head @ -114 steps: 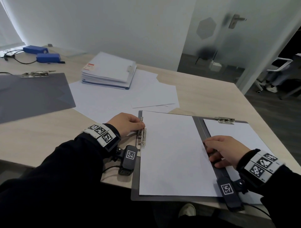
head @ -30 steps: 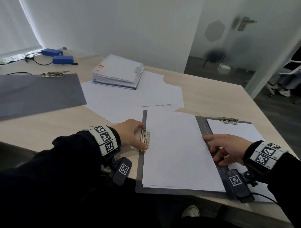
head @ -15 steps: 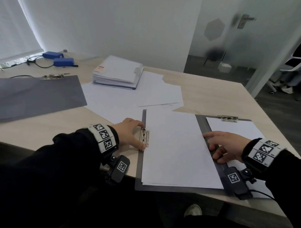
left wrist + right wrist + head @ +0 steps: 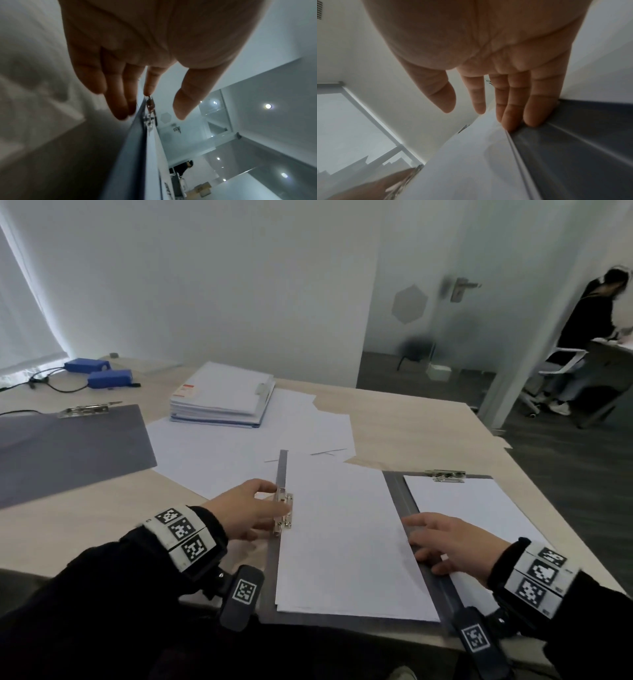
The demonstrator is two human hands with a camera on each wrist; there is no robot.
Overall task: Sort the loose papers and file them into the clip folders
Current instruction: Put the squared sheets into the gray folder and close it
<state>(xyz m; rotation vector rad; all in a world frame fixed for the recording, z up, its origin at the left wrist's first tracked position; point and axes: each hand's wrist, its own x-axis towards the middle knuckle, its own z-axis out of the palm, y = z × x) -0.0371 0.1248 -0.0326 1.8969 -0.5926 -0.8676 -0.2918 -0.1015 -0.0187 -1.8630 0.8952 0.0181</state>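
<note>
Carefully now: sheets could slip before the clip bites

Right at the metal clip (image 4: 283, 512) on the near folder's (image 4: 404, 501) left edge, the left hand (image 4: 245, 513) reaches with fingers straight and slightly spread; the left wrist view shows one fingertip touching the clip's top while the thumb (image 4: 186, 98) stands apart. Whether the clip is fully down on the paper stack (image 4: 346, 539) cannot be told. Across the stack from the clip, the right hand (image 4: 448, 544) lies flat, its fingers (image 4: 513, 117) straight and close together against the stack's right edge at the folder's spine.

The risk I see: the stack's lower-left corner looks fanned, so a clip snapping down may pin the sheets crooked or miss the lowest ones. Lifting the right hand early would let the stack drift away from the clip. More loose sheets (image 4: 239, 450) lie beyond the clip, unfiled.
</note>
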